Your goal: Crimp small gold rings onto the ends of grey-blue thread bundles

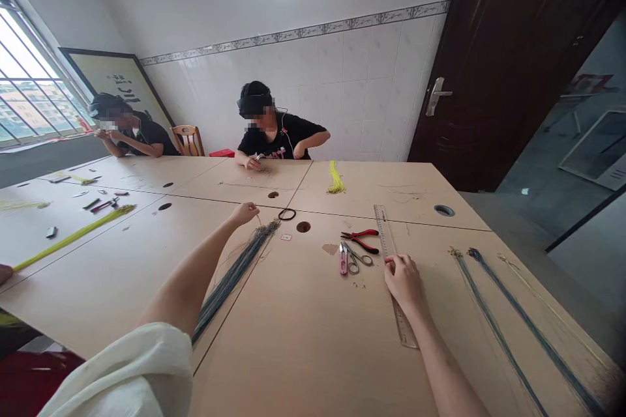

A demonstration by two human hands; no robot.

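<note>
My left hand (244, 214) is closed in a pinch just above the top end of a bundle of thin blue-grey cords (239, 267). A fine strand hangs at its fingertips. My right hand (403, 277) rests across a clear ruler (403, 329), its fingers curled and pressed together at the ruler's edge. Whatever they pinch, if anything, is too small to make out. Left of that hand lie red-and-black pliers (364, 240), small scissors (356, 260) and pink-handled thread snips (343, 260).
Blue-grey cord bundles (493, 319) lie at the right, yellow ones (335, 179) at the back and left. A black ring (287, 214) and a roll of tape (444, 210) are on the table (303, 352). Two people (278, 133) sit across, hands busy.
</note>
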